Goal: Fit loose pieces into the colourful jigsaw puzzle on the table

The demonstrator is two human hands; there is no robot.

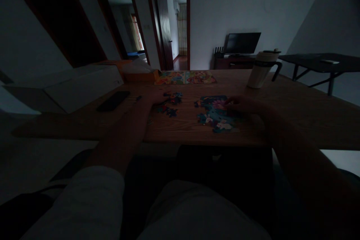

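Note:
A partly joined jigsaw puzzle (218, 114) with white rabbits and a pink flower lies flat on the wooden table (185, 131). My right hand (240, 104) rests at its right edge, fingers stretched over the pink flower; part of the puzzle is hidden beneath it. To the left, my left hand (154, 97) reaches over loose jigsaw pieces (176, 98), its fingers extended and dim. More loose pieces (168, 111) lie just nearer to me, beside that hand. In this dark light I see nothing gripped in either hand.
A black phone (113, 101) and a long white box (81, 84) are on the left. Behind my left hand stand an orange tissue box (140, 75) and a colourful printed sheet (185, 77). A lidded mug (261, 70) with a black handle stands at the back right.

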